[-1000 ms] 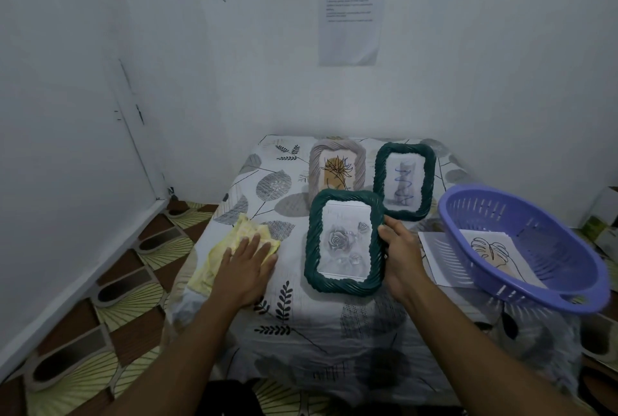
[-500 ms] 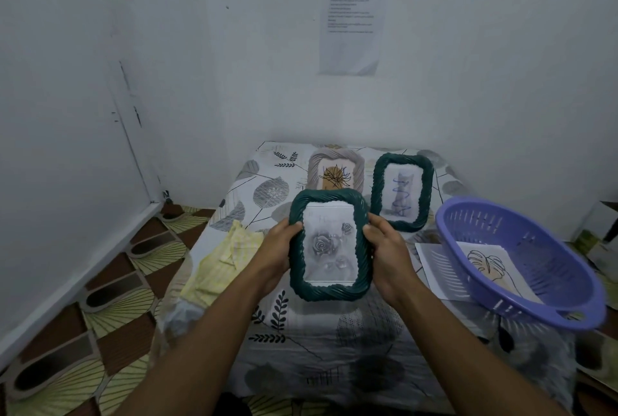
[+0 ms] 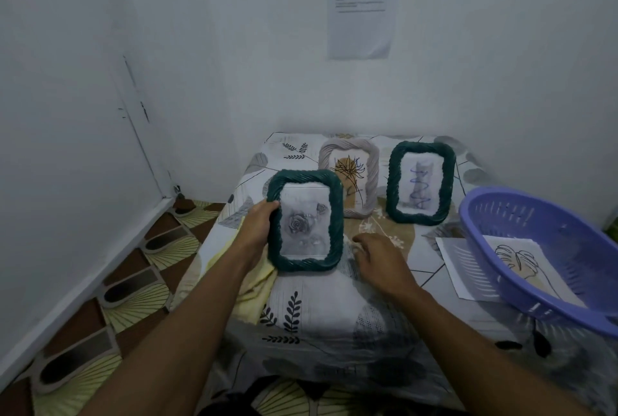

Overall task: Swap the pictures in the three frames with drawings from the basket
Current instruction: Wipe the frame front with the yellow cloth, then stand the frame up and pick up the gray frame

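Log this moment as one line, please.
left hand: holds rose frame | right hand: open, beside frame | basket: drawing inside

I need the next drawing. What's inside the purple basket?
A sheet with a leaf line drawing lies inside the basket. Any sheets beneath it are hidden. Another paper sticks out from under the basket.

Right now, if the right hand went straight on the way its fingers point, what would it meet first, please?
Probably the right edge of the rose frame that the left hand holds; the right hand points toward it. Depth is unclear, so it might pass beneath.
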The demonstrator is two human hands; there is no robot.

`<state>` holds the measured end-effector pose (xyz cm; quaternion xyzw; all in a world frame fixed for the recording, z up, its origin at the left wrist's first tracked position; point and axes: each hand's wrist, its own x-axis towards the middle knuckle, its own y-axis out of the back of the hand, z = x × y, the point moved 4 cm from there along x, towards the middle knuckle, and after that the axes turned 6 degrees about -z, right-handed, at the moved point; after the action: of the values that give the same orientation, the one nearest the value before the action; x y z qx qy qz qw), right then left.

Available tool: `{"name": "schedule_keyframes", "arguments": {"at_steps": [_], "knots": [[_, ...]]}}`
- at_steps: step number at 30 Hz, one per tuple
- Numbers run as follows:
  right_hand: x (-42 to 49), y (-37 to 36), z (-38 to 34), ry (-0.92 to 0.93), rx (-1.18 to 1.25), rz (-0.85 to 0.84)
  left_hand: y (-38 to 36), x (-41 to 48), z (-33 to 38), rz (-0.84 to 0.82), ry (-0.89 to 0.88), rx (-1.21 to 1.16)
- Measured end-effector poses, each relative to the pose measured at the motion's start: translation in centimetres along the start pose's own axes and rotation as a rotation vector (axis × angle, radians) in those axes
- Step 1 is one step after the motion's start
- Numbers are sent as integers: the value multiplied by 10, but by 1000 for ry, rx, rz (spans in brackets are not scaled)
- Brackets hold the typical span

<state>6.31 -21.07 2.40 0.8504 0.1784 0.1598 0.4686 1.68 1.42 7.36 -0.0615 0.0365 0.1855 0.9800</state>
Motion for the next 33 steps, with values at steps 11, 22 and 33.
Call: {"name": "schedule_keyframes", "arguments": {"at_steps": [11, 22, 33], "knots": [[14, -25, 21, 3, -253, 11, 27, 79, 25, 69, -17, 54], [16, -28, 24, 19, -277, 47, 30, 130, 20, 71, 6, 72], [17, -29, 24, 15, -292, 46, 33, 152, 12, 71, 8, 24]]}}
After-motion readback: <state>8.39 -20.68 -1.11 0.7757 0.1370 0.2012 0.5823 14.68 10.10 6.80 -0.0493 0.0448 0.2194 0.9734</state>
